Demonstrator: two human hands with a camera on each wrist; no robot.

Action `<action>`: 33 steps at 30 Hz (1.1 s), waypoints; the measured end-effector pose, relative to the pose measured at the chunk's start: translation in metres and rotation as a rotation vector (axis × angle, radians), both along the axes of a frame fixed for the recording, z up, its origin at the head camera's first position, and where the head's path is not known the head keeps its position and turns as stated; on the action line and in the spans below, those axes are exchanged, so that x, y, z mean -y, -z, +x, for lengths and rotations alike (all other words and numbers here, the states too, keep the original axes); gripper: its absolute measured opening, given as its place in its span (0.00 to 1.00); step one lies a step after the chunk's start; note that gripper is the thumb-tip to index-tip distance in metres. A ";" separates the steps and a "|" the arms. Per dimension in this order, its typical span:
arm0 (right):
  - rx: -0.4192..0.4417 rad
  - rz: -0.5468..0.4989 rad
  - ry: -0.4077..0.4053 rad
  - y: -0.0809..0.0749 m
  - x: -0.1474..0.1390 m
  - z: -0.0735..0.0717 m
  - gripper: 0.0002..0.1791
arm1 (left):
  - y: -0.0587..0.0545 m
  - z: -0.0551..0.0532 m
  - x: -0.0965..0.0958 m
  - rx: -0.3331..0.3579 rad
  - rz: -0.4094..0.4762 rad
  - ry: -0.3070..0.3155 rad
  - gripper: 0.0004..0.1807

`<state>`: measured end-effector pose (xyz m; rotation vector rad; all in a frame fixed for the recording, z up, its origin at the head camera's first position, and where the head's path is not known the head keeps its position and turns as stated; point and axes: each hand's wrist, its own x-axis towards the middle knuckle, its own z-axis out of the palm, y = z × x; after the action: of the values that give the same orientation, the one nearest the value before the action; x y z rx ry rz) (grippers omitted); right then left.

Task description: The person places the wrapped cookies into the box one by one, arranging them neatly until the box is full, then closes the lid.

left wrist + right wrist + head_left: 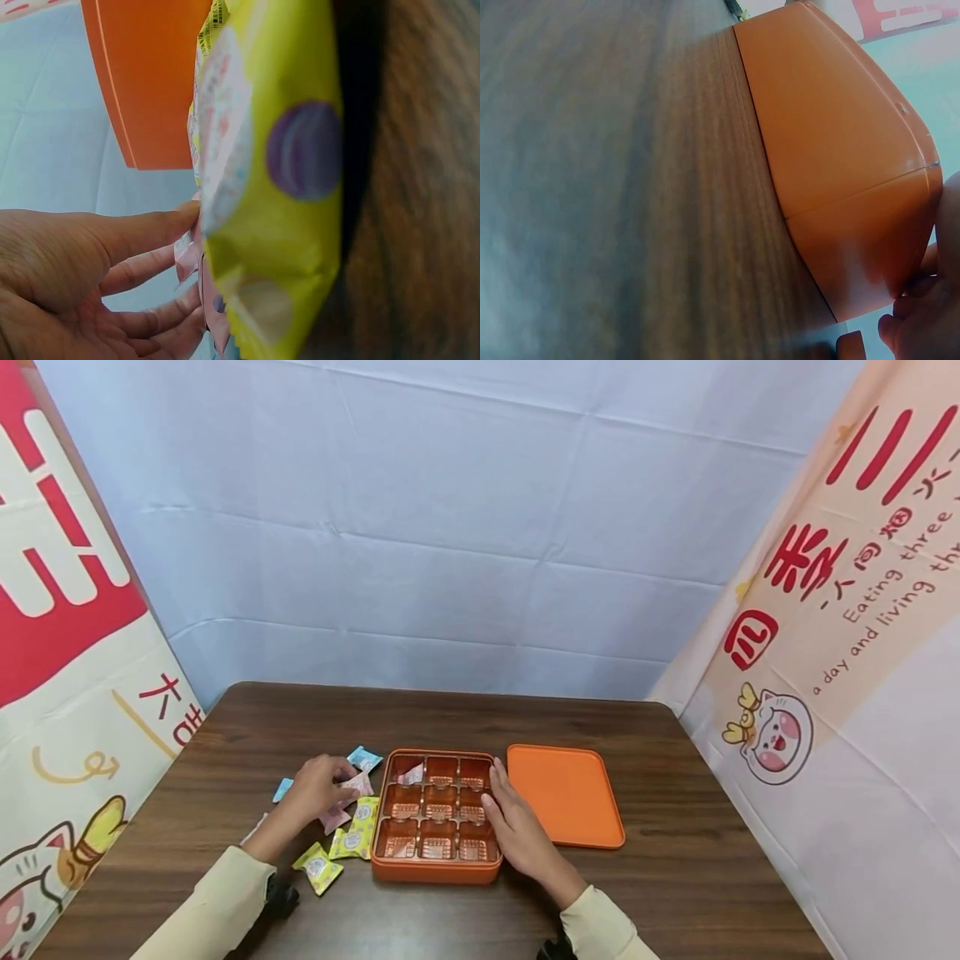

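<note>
An orange box (pixel 437 871) with a clear divided insert stands at the middle of the table. One pink packet (pixel 410 775) lies in its back left compartment. Left of the box, my left hand (pixel 315 789) has thumb and fingertips around a small pink wrapped packet (pixel 358 785); in the left wrist view a yellow packet (pixel 277 187) partly hides the fingertips. Another pink packet (pixel 334 817) lies just below that hand. My right hand (pixel 521 831) rests along the box's right side, fingers extended at the rim; its fingers overlap the box's end in the right wrist view.
Several yellow packets (pixel 318 868) lie left of the box. A blue packet (pixel 364 758) sits behind the left hand, another blue packet (pixel 282 790) to its left. The flat orange lid (pixel 566 795) lies right of the box. Cloth hangings (pixel 450 527) surround the table.
</note>
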<state>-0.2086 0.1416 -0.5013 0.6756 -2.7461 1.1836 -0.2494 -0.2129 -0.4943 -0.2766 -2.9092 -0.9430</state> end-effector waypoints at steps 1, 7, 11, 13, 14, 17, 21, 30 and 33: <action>-0.008 0.001 -0.003 0.000 0.000 0.000 0.33 | 0.000 0.000 0.000 0.010 0.012 0.002 0.08; 0.004 -0.020 0.000 -0.001 0.000 0.000 0.33 | -0.003 0.000 0.001 0.035 0.062 0.007 0.09; 0.006 -0.017 0.001 0.000 0.000 0.000 0.33 | -0.003 0.000 0.004 0.022 0.079 0.022 0.09; 0.004 -0.016 -0.001 0.000 0.000 0.000 0.33 | -0.003 0.000 0.006 0.015 0.088 0.033 0.09; 0.003 -0.015 -0.001 0.000 0.000 0.000 0.33 | -0.004 0.000 0.007 0.011 0.093 0.040 0.08; 0.003 -0.011 -0.004 0.000 0.000 0.000 0.34 | -0.005 0.001 0.009 0.005 0.117 0.058 0.08; 0.011 0.000 -0.007 0.001 0.001 -0.001 0.34 | -0.007 0.001 0.010 -0.003 0.142 0.056 0.08; -0.004 0.005 -0.010 0.000 0.001 -0.001 0.34 | -0.009 0.002 0.010 0.042 0.225 0.026 0.10; -0.006 0.001 -0.011 -0.001 0.000 0.000 0.34 | -0.008 0.000 0.010 0.056 0.236 0.019 0.10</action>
<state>-0.2088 0.1416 -0.5005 0.6933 -2.7419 1.1809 -0.2489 -0.2224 -0.4860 -0.2663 -2.8104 -1.3028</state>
